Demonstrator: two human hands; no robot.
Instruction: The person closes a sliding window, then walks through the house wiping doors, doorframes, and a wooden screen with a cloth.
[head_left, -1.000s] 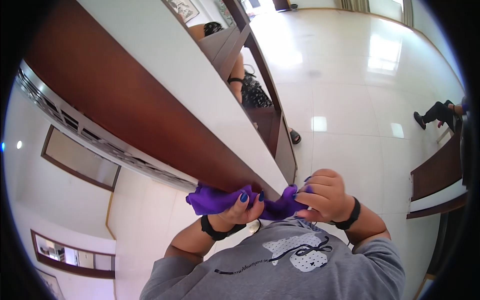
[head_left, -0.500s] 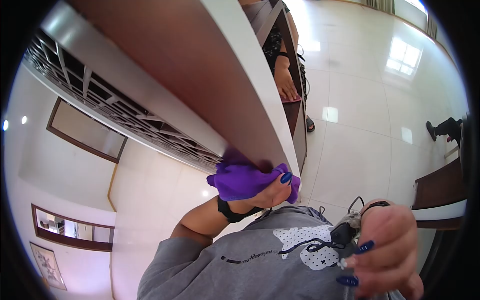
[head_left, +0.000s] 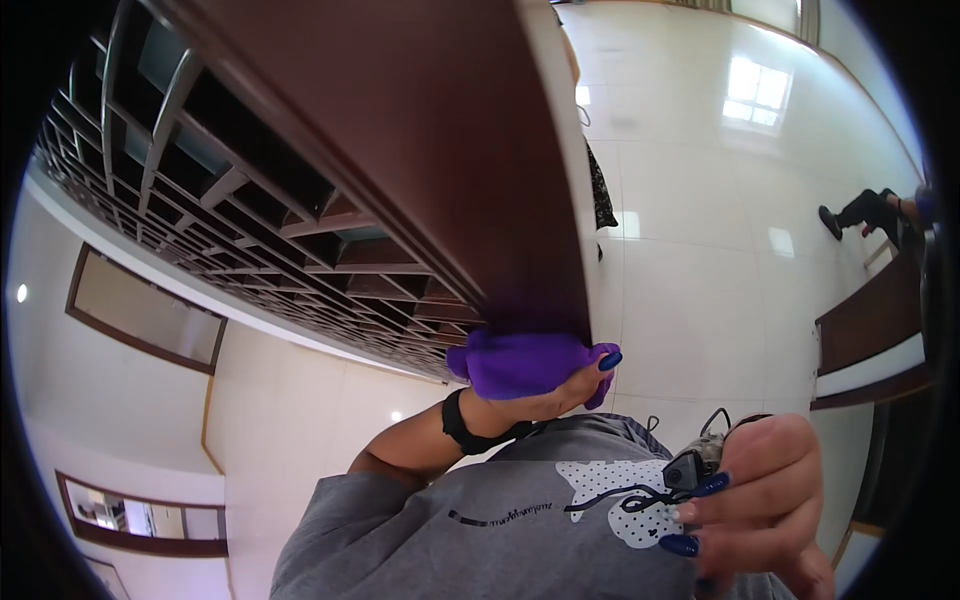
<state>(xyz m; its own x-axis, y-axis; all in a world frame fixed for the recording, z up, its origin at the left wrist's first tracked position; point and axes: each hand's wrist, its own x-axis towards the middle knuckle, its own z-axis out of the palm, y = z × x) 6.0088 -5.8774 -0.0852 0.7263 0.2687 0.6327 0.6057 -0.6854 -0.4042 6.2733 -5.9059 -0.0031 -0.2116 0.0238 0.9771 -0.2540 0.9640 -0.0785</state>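
Observation:
My left hand (head_left: 545,400) is closed over a purple cloth (head_left: 525,365), its thumb with a dark blue nail along the right side. The cloth lies against the near end of a dark brown wooden panel (head_left: 470,150). In front of my grey shirt (head_left: 420,530), my right hand (head_left: 775,490) is held with its fingers curled inward. Its palm is hidden, so I cannot see whether anything is inside it. A small black device (head_left: 687,470) with a cable sits by the right wrist, behind the fingers.
A dark lattice (head_left: 250,210) runs along the panel's left side. Part of another person's patterned clothing (head_left: 602,190) shows beyond the panel. At the right, a seated person's leg (head_left: 855,215) is beside a brown piece of furniture (head_left: 870,340). The floor (head_left: 690,290) is shiny pale tile.
The view has shifted, showing more of the lattice. The other person's hand with a pink cloth is now out of sight. My left hand and the purple cloth appear slightly further right.

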